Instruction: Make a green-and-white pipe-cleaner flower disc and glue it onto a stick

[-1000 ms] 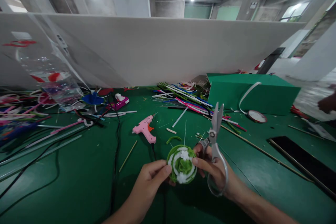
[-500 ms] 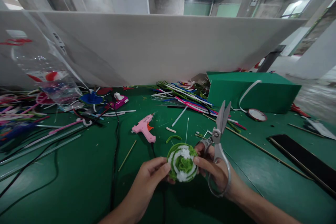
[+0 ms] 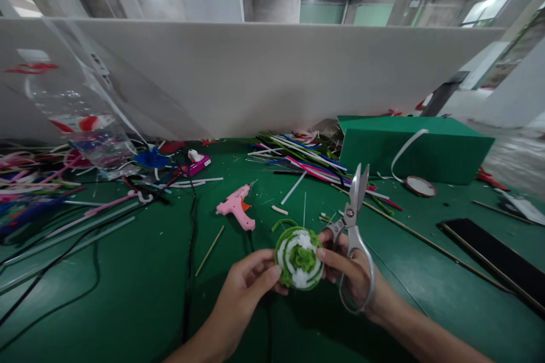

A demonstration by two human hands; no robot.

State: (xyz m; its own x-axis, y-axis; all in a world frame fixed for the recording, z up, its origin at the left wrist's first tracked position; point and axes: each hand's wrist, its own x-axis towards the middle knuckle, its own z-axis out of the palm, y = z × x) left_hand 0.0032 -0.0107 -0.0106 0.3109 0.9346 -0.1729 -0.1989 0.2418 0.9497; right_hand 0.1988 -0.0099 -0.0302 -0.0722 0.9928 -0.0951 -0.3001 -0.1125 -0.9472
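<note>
A round green-and-white fuzzy coil of pipe cleaner is held above the green table between both hands. My left hand pinches its left edge with thumb and fingers closed. My right hand grips its right edge and also carries silver scissors, its fingers through the handle loops and the blades pointing up, nearly closed. A thin wire sticks up from the coil's top.
A pink glue gun lies just behind the hands, its black cable running toward me. A heap of coloured pipe cleaners, a green box, a tape roll, wooden sticks and a clear plastic bag surround the spot.
The coil has turned slightly and shifted a little right and down with both hands. The scissor blades have closed a little.
</note>
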